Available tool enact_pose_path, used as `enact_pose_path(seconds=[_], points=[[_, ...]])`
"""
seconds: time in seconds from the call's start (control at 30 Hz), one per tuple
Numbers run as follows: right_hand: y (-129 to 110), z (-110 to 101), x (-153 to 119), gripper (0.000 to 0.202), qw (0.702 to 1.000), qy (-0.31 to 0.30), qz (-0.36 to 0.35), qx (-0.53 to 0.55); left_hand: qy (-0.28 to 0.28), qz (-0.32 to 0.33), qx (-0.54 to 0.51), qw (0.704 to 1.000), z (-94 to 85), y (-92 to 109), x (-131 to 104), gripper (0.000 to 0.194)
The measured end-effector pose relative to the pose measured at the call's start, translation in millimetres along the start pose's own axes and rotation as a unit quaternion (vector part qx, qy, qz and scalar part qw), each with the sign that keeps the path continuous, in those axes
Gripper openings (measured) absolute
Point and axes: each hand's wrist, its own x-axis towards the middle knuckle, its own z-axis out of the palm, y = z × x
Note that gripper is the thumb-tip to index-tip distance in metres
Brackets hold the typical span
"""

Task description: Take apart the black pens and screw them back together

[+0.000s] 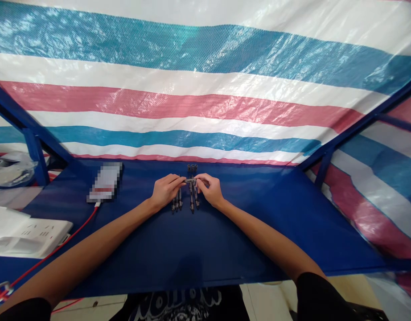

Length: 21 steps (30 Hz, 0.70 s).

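My left hand (167, 190) and my right hand (209, 189) meet over the middle of the blue table. Between their fingertips is a short, dark grey pen-like piece (191, 181), held level by both pinches. Several slim dark pen-shaped pieces with pointed ends lie on the table below: one group (176, 205) beside my left hand, others (192, 204) closer to my right. Just beyond the hands, a few short dark cylinders (192, 168) are lined up. My fingers partly cover the held piece and some of the slim ones.
A phone-like device (105, 182), blurred out, lies at the left with a red cable (80, 227) plugged in. Nearer the left edge is a white power strip (38, 234). Blue frame bars (335, 142) and a striped tarp (199, 107) enclose the blue table (178, 254).
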Motion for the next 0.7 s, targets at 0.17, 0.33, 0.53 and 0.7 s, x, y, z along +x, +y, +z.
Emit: enact_pose_path(seconds=[0.17, 0.33, 0.53, 0.7], points=[[0.6, 0.0, 0.1, 0.02, 1.0, 0.002, -0.008, 0.006, 0.002, 0.002, 0.001, 1.0, -0.4, 0.0, 0.4, 0.018], [-0.8, 0.5, 0.1, 0.02, 1.0, 0.003, -0.002, -0.006, -0.001, -0.004, 0.0, 1.0, 0.1, -0.3, 0.0, 0.019], [-1.6, 1.1, 0.4, 0.018, 1.0, 0.006, -0.001, 0.0, -0.002, -0.002, -0.006, 1.0, 0.1, -0.5, 0.1, 0.019], [-0.9, 0.9, 0.0, 0.02, 1.0, 0.007, 0.008, 0.006, -0.004, -0.006, -0.006, 1.0, 0.6, -1.3, -0.7, 0.02]])
